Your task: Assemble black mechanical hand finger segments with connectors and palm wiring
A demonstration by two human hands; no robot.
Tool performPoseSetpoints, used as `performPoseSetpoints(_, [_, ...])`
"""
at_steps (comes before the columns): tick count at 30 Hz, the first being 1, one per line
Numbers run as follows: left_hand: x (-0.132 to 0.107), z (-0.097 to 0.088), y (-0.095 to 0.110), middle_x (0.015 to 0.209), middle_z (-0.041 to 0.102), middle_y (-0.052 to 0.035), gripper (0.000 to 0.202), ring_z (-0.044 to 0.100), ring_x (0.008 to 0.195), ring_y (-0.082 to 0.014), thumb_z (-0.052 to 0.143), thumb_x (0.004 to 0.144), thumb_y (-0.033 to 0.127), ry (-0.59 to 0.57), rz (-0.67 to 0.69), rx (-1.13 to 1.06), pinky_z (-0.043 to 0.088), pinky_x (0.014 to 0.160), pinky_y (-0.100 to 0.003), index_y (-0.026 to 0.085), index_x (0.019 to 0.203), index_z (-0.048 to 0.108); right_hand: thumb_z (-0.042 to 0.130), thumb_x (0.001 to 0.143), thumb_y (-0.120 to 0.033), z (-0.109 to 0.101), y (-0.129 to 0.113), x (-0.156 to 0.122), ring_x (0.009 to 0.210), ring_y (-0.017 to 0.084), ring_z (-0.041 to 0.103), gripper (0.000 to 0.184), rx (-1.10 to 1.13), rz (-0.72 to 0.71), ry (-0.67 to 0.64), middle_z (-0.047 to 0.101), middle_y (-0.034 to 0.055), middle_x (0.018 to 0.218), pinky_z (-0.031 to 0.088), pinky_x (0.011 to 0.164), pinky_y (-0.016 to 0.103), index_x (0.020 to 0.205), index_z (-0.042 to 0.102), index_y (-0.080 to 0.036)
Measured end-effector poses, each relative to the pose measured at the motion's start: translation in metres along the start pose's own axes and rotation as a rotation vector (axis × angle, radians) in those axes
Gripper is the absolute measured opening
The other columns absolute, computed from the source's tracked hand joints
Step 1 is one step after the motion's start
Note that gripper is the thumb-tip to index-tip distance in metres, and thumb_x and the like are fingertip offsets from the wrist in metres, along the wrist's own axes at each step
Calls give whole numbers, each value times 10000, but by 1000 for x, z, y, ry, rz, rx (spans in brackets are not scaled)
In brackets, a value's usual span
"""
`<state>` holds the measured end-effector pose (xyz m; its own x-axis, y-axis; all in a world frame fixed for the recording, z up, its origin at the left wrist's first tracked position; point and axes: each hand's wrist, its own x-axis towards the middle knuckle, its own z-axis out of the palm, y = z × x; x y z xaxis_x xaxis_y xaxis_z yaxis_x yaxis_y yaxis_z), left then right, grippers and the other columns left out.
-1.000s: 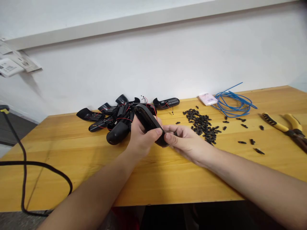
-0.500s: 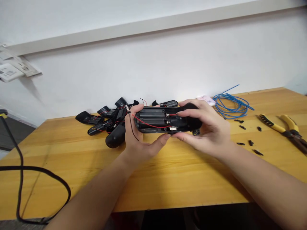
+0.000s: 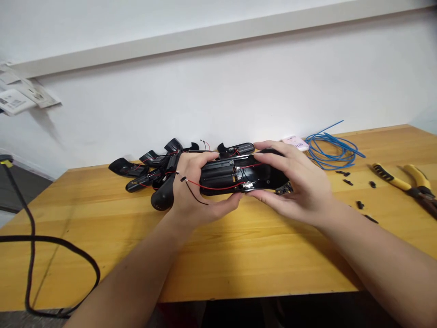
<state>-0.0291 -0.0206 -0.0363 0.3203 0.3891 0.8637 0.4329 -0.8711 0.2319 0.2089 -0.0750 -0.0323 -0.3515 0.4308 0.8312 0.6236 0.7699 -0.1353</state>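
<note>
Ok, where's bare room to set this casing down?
Bare bench lies in front of your left hand and right hand, and left of the casing pile, to the black cable. It's crowded behind the held casing and around the blue wire.

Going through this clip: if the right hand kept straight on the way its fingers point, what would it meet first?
The black casing, which the right hand already grips. Past that comes the left hand, though depth is hard to judge from this view.

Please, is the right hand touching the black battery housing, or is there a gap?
Touching: the head view shows the right hand gripping the black battery housing, its fingers lying over the far edge and its thumb under the near edge.
</note>
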Motion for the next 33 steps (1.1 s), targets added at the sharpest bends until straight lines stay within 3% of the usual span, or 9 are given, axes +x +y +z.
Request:
performPoseSetpoints(3, [2, -4, -1, 1112, 616, -56, 703, 641, 1000, -232, 887, 653, 511, -75, 3, 72, 595, 871, -407, 254, 1261, 644, 786, 909, -318, 0, -1, 0, 1397, 301, 564, 614, 22, 10, -35, 573, 208, 1469, 495, 1177, 494, 1448, 539, -161])
performPoseSetpoints(6, [3, -5, -7, 1117, 603, -73, 725, 627, 985, -229, 887, 659, 570, -75, 61, 49, 597, 854, -394, 244, 1268, 665, 773, 910, -329, 1, -3, 1, 1402, 317, 555, 638, 38, 29, -27, 576, 186, 1471, 489, 1181, 532, 1480, 512, -209])
performPoseSetpoints(11, [3, -5, -14, 1210, 637, -107, 855, 628, 1110, -274, 884, 667, 691, -124, 123, 35, 586, 972, -443, 251, 1351, 623, 786, 890, -341, 1, -4, -2, 1338, 339, 593, 654, 3, 83, -12, 608, 132, 1435, 496, 1166, 569, 1484, 519, -287])
performPoseSetpoints(14, [3, -5, -12, 1233, 700, -96, 832, 669, 1114, -273, 918, 671, 624, -150, 109, 8, 573, 1016, -448, 253, 1345, 603, 799, 877, -331, 0, -3, -3, 1326, 339, 597, 674, 5, 71, -2, 615, 121, 1421, 504, 1157, 557, 1487, 513, -299])
performPoseSetpoints(20, [3, -6, -7, 1216, 732, -78, 777, 702, 1066, -249, 924, 695, 575, -193, 69, -23, 589, 964, -392, 251, 1328, 609, 821, 841, -285, 0, -5, -2, 1328, 328, 578, 746, 24, -10, -9, 591, 147, 1406, 511, 1140, 532, 1499, 469, -271])
performPoseSetpoints(28, [7, -9, -5, 1144, 748, -74, 706, 715, 966, -225, 880, 730, 575, -181, 100, -169, 613, 862, -366, 246, 1299, 624, 883, 780, -373, 11, -6, -7, 1276, 357, 621, 879, 151, 34, 136, 597, 104, 1437, 480, 1151, 609, 1534, 432, -347])
performPoseSetpoints(33, [4, -7, 0, 1077, 761, -71, 749, 726, 889, -211, 920, 657, 573, -40, 159, -168, 620, 800, -335, 220, 1261, 654, 813, 827, -427, 19, -13, -11, 1291, 382, 602, 806, 114, 44, 185, 593, 132, 1417, 408, 1207, 655, 1528, 425, -335])
